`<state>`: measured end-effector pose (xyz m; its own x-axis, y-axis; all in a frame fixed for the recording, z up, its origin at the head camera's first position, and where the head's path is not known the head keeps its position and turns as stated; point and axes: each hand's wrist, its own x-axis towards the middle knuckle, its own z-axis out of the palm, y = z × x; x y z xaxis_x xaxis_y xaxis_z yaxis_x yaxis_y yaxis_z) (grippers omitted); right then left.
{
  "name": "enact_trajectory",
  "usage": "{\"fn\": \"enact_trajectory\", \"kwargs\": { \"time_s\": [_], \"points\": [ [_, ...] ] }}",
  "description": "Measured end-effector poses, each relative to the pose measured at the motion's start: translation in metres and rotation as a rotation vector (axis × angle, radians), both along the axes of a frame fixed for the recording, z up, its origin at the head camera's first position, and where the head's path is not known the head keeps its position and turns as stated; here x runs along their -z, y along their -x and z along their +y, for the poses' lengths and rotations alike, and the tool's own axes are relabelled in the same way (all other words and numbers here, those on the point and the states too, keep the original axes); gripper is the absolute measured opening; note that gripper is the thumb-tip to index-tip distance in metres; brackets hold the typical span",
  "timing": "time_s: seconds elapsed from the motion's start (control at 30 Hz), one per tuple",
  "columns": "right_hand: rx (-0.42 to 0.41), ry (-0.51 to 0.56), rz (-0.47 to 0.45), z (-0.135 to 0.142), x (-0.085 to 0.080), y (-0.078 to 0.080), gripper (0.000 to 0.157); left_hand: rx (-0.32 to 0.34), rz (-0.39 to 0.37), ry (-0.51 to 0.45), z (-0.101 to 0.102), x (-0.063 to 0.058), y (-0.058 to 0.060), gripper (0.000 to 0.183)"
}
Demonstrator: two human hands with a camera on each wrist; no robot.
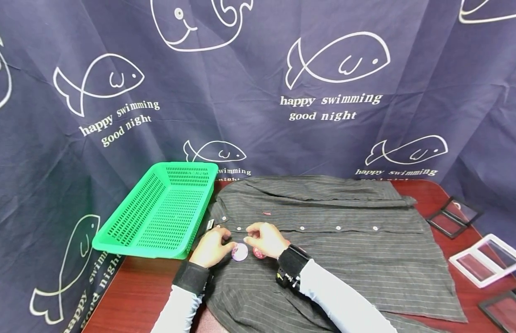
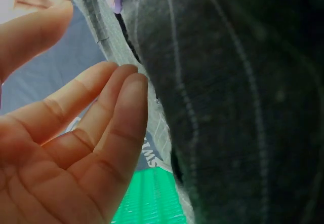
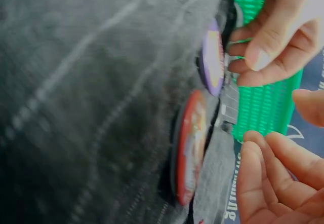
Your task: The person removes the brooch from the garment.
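Note:
A dark grey pinstriped shirt (image 1: 366, 263) lies spread on the table, its row of white buttons running across. On it sit a round purple-rimmed badge (image 1: 240, 252) and, to its right, a red round badge (image 1: 259, 252) partly hidden by my right hand (image 1: 266, 240). My left hand (image 1: 211, 247) is at the purple badge's left, fingertips close to the shirt. In the left wrist view that hand's fingers (image 2: 121, 97) are extended with nothing in them. The right wrist view shows my right hand (image 3: 283, 178) loosely bent beside the red badge (image 3: 191, 148), thumb apart, holding nothing.
A green plastic basket (image 1: 101, 241) stands at the left of the red-brown table (image 1: 133, 291). Along the right edge lie a white frame-like case (image 1: 488, 237) and dark ones (image 1: 442, 223). A navy curtain (image 1: 249, 106) with fish drawings hangs behind.

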<state>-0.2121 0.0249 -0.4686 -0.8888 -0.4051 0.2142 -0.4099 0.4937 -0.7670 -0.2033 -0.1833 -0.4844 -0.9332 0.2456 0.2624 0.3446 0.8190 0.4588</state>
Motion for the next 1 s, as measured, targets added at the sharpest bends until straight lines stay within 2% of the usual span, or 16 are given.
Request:
{"fn": "enact_trajectory", "kwargs": {
  "time_s": [0.23, 0.47, 0.73, 1.0],
  "points": [
    [-0.03, -0.061, 0.033, -0.007, 0.006, 0.002, 0.023, 0.011, -0.017, 0.002, 0.0, 0.003, -0.001, 0.019],
    [-0.041, -0.127, 0.071, -0.013, 0.005, 0.0, 0.018, 0.003, -0.052, -0.001, -0.001, 0.006, -0.001, 0.02],
    [-0.033, -0.233, 0.069, -0.015, 0.009, 0.001, 0.015, 0.06, -0.074, -0.001, 0.0, 0.007, -0.002, 0.018],
    [-0.042, -0.259, 0.088, -0.015, 0.01, 0.002, 0.013, 0.079, -0.095, 0.023, 0.001, 0.005, -0.002, 0.015]
  ]
}}
